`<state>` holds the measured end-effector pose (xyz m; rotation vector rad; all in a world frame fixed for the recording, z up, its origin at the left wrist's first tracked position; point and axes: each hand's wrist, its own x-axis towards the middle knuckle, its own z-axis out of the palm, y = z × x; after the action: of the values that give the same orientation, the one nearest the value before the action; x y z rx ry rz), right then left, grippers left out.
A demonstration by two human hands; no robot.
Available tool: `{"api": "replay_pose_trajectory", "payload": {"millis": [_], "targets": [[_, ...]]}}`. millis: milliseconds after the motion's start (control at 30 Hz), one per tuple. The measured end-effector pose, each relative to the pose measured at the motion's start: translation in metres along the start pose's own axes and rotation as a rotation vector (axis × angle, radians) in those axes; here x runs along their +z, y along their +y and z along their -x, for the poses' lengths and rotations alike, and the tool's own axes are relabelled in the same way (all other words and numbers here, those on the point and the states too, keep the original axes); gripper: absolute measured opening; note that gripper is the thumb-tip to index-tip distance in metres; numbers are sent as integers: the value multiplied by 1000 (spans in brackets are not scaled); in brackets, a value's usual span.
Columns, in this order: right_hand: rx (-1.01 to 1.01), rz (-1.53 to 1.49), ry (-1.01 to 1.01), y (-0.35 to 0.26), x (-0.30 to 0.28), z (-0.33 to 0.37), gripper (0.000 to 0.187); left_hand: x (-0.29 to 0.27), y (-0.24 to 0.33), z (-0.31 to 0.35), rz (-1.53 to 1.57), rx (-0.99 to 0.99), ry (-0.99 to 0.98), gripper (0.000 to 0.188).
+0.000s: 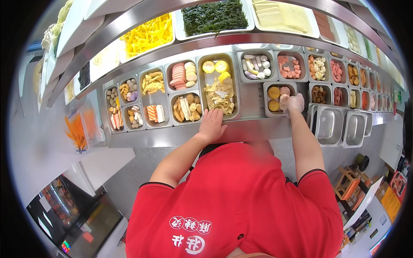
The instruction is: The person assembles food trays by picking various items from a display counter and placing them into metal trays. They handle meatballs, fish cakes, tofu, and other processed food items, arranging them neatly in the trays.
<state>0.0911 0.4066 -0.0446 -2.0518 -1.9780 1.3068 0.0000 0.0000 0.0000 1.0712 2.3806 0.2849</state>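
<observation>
The person's gloved right hand (291,103) closes on a pale, roundish piece, at the right edge of a small steel pan (270,112) holding yellow and pink rounds. The bare left hand (212,124) rests flat and empty on the counter rim, left of that pan. The slick glove could let the soft piece slip back.

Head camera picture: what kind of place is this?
Probably a food counter in a restaurant. Rows of metal trays hold cut food, bigger white trays sit above, and the gloved right hand reaches into one.
</observation>
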Motion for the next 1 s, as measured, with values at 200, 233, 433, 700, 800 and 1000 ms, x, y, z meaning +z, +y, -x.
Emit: {"api": "replay_pose_trajectory", "payload": {"millis": [200,233,433,700,800,1000], "targets": [[-387,440,84,8,-8,23,31,-22,26,-27,239,67,54,73],[-412,458,75,6,-11,29,32,-23,30,-33,310,72,55,72],[-564,460,106,-20,-38,79,35,-19,66,-77,938,-207,-133,56],[-965,426,221,-67,-34,172,39,-38,52,-62,1695,-297,-299,34],[-1144,634,110,-83,-27,218,39,-43,48,-42,1665,-267,-207,24],[-1402,682,68,-90,29,264,27,-46,25,-18,1517,-196,-152,15]]}}
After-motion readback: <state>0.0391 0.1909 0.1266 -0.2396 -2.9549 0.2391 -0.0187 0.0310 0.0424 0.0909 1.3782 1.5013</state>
